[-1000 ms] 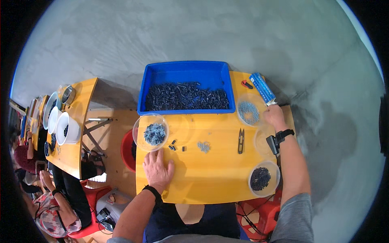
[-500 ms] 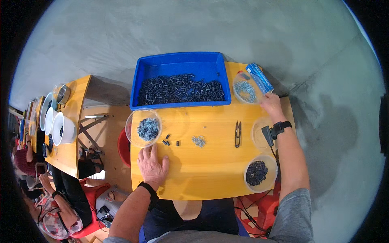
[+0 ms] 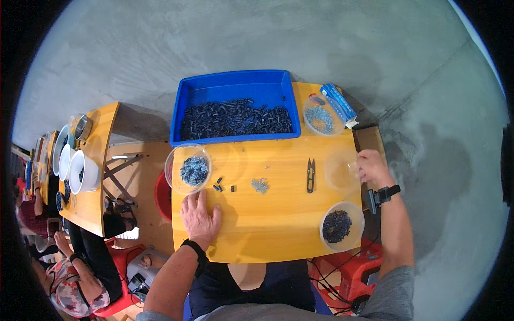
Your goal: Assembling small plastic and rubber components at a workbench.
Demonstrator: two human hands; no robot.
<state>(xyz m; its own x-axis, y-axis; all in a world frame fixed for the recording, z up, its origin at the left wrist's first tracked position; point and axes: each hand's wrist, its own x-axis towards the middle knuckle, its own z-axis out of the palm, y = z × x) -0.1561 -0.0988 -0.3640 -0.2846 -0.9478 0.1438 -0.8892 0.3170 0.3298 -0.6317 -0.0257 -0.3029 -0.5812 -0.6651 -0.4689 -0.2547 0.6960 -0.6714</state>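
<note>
My left hand (image 3: 199, 218) lies flat on the yellow table, fingers apart and holding nothing. Its fingertips are just below a clear bowl (image 3: 170, 170) of light blue-grey small parts. On the right, the curled fingers of my right hand (image 3: 373, 167) are closed at the rim of a clear plastic bowl (image 3: 337, 170), which looks bare inside. Black thread snips (image 3: 310, 175) lie left of that bowl. Several short black cylinders (image 3: 218, 185) and a small heap of silvery parts (image 3: 260, 185) rest mid-table. A tub of dark parts (image 3: 337, 226) stands at the near right.
At the back stands a blue bin (image 3: 235, 140) of black parts. Beside it are a tub of silvery pieces (image 3: 319, 119) and a blue-and-white box (image 3: 339, 105). A grey wall (image 3: 257, 37) rises behind. To the left, a person (image 3: 80, 283) sits by another table (image 3: 99, 160).
My right hand has come nearer, from the silvery tub at the back right to the clear bowl's rim. That bowl has shifted slightly away. My left hand stays put.
</note>
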